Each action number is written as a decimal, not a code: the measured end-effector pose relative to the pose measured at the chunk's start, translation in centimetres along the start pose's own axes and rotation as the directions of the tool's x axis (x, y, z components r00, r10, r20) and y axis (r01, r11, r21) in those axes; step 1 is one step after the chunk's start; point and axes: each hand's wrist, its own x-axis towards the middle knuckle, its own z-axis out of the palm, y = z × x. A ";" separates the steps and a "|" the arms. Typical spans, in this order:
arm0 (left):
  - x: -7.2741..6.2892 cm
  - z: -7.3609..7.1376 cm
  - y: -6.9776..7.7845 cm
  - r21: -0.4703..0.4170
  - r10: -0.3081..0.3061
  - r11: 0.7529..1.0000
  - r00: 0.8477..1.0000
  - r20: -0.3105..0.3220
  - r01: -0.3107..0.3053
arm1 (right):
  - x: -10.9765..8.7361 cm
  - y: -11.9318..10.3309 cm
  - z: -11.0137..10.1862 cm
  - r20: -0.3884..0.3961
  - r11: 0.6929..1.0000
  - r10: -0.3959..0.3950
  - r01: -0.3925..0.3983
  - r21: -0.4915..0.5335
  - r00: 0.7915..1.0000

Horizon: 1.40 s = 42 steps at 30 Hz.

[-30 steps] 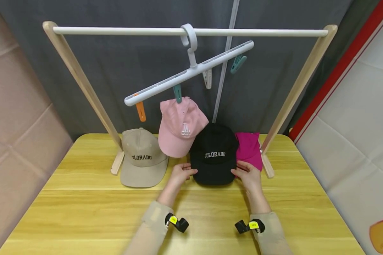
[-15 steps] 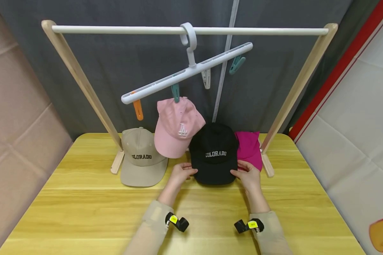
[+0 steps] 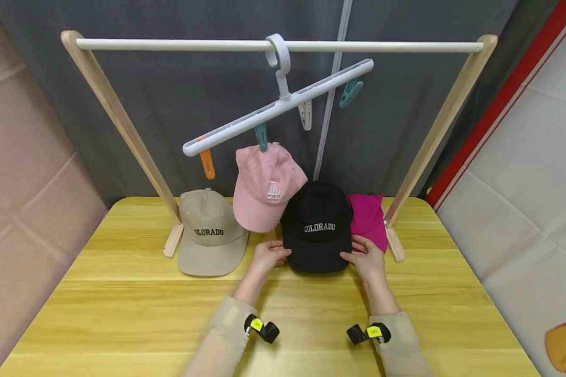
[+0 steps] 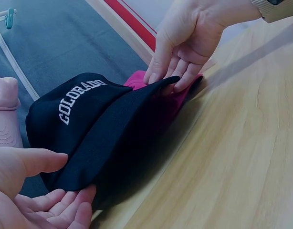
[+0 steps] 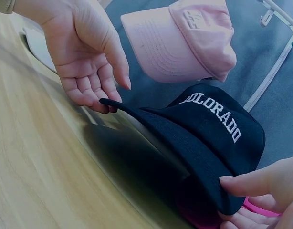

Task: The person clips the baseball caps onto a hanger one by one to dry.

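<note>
A black cap [image 3: 317, 209] with white COLORADO lettering sits at the back of the table, its brim toward me. My left hand [image 3: 267, 255] holds the brim's left edge, thumb above and fingers below. At the opposite edge, my right hand [image 3: 367, 256] pinches the brim in the same way. The left wrist view shows the brim [image 4: 115, 138] raised at its front over the wood. Just left of the black cap, a pink cap [image 3: 266, 188] hangs from a teal clip [image 3: 261, 137]. A magenta cap [image 3: 369, 220] is partly hidden behind the black cap and right hand.
A white hanger [image 3: 283, 104] tilts on the rod [image 3: 179, 45] of a wooden stand, its left end lower. It also carries an orange clip [image 3: 207, 164], a white clip [image 3: 305, 115] and another teal clip [image 3: 351, 93]. A beige cap [image 3: 209, 225] rests at the left post.
The hanger and pink cap swung slightly left, then back right. Both hands stay at the black cap's brim, nearly still.
</note>
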 end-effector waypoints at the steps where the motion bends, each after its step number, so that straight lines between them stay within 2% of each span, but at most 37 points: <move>1: 0.0 0.0 0.0 -0.004 0.000 1.000 1.000 -0.001 0.000 | 0.0 0.0 0.0 0.002 1.000 0.002 -0.002 0.000 1.000; 9: 0.0 0.0 0.0 -0.029 0.010 1.000 1.000 -0.013 -0.010 | 0.1 0.0 -0.2 0.026 1.000 0.005 -0.005 -0.022 1.000; 19: -0.2 0.3 0.2 -0.001 0.027 1.000 0.998 -0.050 -0.027 | 0.1 0.0 -0.3 0.055 1.000 0.010 -0.009 -0.019 0.998; 25: -0.1 0.5 0.1 0.033 0.038 0.999 0.999 -0.025 -0.037 | 0.3 0.2 -0.5 0.064 1.000 0.011 -0.010 -0.014 0.998; 30: 0.0 0.6 0.1 0.031 0.060 0.998 0.998 0.019 -0.060 | 0.5 0.4 -0.8 0.067 1.000 0.000 0.001 -0.021 0.998; 35: -0.1 0.6 0.2 0.027 0.057 0.998 0.998 0.036 -0.058 | 0.6 0.4 -1.0 0.055 0.999 -0.004 0.006 -0.037 0.998; 42: -0.2 0.7 0.2 0.015 0.072 0.997 0.996 0.049 -0.072 | 0.6 0.2 -1.0 0.024 0.999 0.033 -0.032 -0.022 0.999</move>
